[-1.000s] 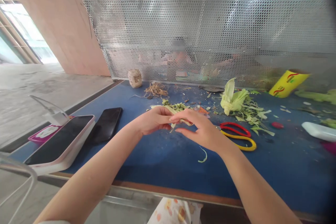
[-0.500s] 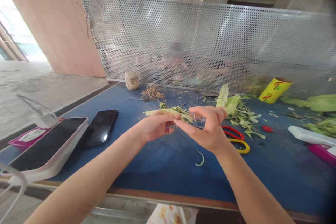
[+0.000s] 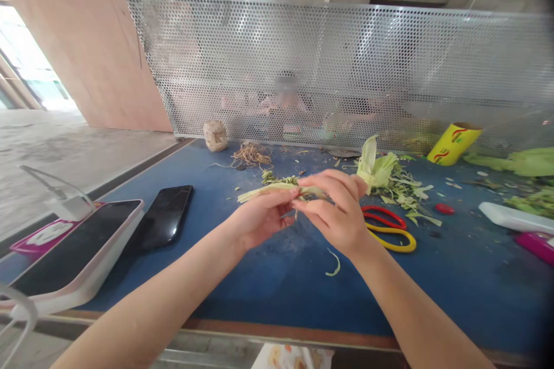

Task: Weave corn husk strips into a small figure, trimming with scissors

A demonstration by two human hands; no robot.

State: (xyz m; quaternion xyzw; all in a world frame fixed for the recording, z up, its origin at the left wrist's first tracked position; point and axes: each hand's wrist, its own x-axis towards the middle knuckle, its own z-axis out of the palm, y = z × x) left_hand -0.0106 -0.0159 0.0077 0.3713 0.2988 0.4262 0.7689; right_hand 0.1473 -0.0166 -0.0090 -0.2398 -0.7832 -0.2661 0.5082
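My left hand is closed on a pale green corn husk strip, pinching it between thumb and fingers above the blue table. My right hand meets it from the right, its fingertips closed on the strip's other part; the fingers hide that end. Behind the hands lie crumpled green husk scraps. Scissors with a red and a yellow handle lie beside my right wrist, blades hidden under the hand. A larger pale husk piece stands just beyond my right hand.
A tangle of brown fibre and a pale twine-like roll sit at the back left. At left lie a black phone and a white-edged tablet. A yellow roll leans near the perforated metal screen.
My right hand's fingers have drawn together and closed on the husk strip. My left hand keeps its hold, shifted slightly right. The camera view has moved slightly.
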